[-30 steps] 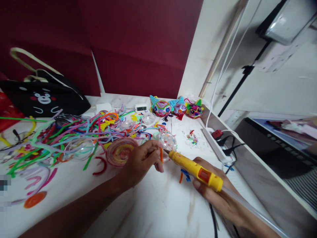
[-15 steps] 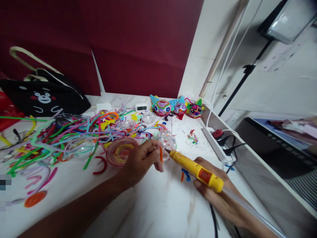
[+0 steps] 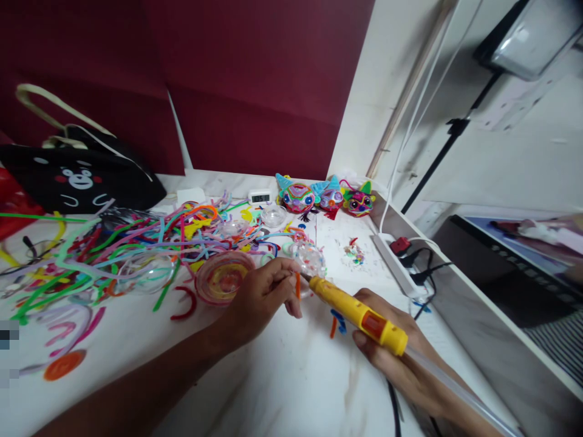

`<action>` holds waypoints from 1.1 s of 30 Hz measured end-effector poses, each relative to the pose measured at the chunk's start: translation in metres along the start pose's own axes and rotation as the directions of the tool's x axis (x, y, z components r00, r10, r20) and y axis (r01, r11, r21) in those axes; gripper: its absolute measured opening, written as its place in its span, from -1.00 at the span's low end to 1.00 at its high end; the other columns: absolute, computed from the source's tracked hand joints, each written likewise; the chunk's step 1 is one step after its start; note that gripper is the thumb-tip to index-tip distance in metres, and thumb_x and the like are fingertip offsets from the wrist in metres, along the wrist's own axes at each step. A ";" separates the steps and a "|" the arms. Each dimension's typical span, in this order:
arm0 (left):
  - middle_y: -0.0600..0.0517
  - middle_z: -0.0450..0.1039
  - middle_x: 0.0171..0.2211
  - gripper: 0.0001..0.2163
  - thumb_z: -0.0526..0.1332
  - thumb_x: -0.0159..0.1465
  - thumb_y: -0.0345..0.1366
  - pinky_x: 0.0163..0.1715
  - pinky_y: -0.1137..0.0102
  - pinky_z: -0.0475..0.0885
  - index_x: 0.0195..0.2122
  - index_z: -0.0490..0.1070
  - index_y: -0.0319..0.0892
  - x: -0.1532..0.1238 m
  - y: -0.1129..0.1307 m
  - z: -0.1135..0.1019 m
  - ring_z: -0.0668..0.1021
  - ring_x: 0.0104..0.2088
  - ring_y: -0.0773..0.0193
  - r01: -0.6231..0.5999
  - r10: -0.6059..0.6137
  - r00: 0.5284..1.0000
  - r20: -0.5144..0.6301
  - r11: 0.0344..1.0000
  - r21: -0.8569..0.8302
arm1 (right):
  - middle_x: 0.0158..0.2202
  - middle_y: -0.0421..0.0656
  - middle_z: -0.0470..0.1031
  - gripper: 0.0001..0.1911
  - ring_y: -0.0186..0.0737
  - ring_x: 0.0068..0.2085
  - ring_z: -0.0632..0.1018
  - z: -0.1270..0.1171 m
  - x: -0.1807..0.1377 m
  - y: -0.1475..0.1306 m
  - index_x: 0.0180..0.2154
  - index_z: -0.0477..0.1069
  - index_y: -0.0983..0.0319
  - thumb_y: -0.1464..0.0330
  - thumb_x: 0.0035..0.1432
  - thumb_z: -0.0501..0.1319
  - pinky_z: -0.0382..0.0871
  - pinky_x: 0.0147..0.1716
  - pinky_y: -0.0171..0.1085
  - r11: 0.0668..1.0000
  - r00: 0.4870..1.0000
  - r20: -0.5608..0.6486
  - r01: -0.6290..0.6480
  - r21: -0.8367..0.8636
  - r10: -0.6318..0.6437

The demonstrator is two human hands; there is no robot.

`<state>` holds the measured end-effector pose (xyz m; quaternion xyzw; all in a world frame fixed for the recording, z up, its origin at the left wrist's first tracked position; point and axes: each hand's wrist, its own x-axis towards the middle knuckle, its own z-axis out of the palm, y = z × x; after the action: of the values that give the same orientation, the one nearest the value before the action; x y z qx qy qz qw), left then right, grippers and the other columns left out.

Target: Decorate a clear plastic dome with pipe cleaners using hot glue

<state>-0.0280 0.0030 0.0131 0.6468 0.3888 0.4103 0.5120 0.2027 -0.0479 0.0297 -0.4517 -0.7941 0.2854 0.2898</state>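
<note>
My left hand is closed in a pinch on a short orange pipe cleaner, which hangs down from the fingertips. Wrapped in my right hand is a yellow hot glue gun, with a clear glue stick coming out of its back end. The gun's dark nozzle tip is at the orange pipe cleaner; whether they touch I cannot tell. Just behind lies a clear plastic ball with coloured bits. Blue and orange pipe cleaner pieces lie on the table below the gun.
A tangle of pipe cleaners spreads over the left, with a round coiled disc by my left hand. Decorated animal-faced ornaments stand at the back beside a small digital clock. On the right sits a power strip with cables.
My right hand has moved the glue gun slightly left, bringing its nozzle up to the orange pipe cleaner. My left hand has barely moved.
</note>
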 end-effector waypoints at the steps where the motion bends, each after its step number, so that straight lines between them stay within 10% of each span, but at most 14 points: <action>1: 0.10 0.51 -0.59 -0.87 0.05 0.31 -0.35 -0.46 0.42 0.42 -0.14 0.26 -0.21 0.000 0.000 0.000 0.55 -0.56 0.32 -0.003 0.003 1.000 -0.001 1.000 0.000 | -0.36 -0.20 0.37 -0.92 -0.28 -0.40 0.43 0.000 0.000 0.000 -0.28 0.27 0.17 0.31 0.23 0.06 0.29 -0.43 -0.30 1.000 1.000 -0.009 0.005 0.008 -0.005; 33: 0.14 0.47 -0.63 -0.86 0.07 0.29 -0.32 -0.48 0.45 0.40 -0.15 0.29 -0.20 0.001 -0.002 0.001 0.53 -0.59 0.33 0.017 -0.017 1.000 -0.014 0.998 0.053 | -0.34 -0.20 0.34 -0.98 -0.27 -0.42 0.43 0.004 -0.003 0.002 -0.27 0.20 0.14 0.39 0.24 0.05 0.32 -0.45 -0.28 0.996 0.998 -0.003 0.057 -0.074 -0.057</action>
<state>-0.0271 0.0038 0.0107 0.6541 0.4084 0.3996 0.4955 0.2021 -0.0508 0.0251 -0.4400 -0.8160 0.2461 0.2829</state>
